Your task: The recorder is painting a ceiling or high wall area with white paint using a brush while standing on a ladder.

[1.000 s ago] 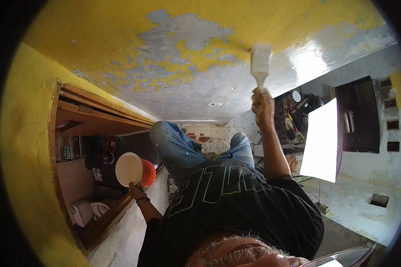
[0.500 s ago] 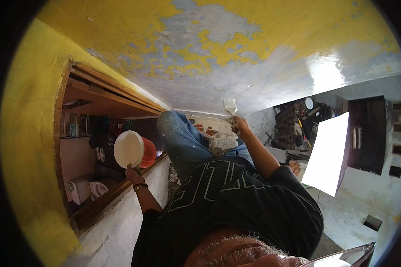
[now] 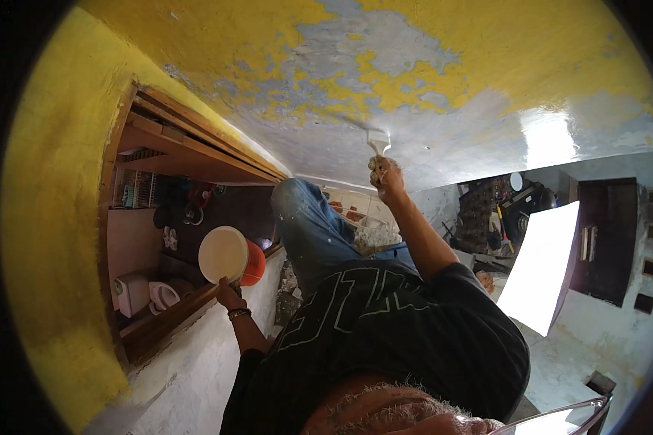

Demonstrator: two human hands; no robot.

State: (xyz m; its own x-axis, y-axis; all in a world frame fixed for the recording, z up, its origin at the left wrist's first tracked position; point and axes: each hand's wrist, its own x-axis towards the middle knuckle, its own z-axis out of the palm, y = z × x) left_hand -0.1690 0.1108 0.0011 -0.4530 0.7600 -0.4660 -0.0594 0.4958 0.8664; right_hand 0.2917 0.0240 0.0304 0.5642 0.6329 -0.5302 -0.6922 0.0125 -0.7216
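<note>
My right hand (image 3: pixel 387 177) is closed round the handle of a wide paintbrush (image 3: pixel 378 141), its bristles against the wet pale lower band of the wall (image 3: pixel 428 127). Higher up, that wall shows yellow paint with grey flaked patches. My left hand (image 3: pixel 229 294) grips the rim of a red bucket (image 3: pixel 251 264) with a pale inside, out at my left side beside a wooden-framed opening. What the bucket holds is hard to make out.
A yellow wall (image 3: pixel 58 232) surrounds the wooden frame (image 3: pixel 121 130); a toilet (image 3: pixel 132 293) shows through it. My knee (image 3: pixel 301 217) is raised above rubble (image 3: pixel 363 235). To the right are a bright white panel (image 3: pixel 537 268), piled items (image 3: pixel 486 217) and a dark doorway (image 3: pixel 606 239).
My right hand with the brush swept leftward and down, then came back up the wall a little. The view has shifted slightly. My left hand keeps hold of the bucket.
</note>
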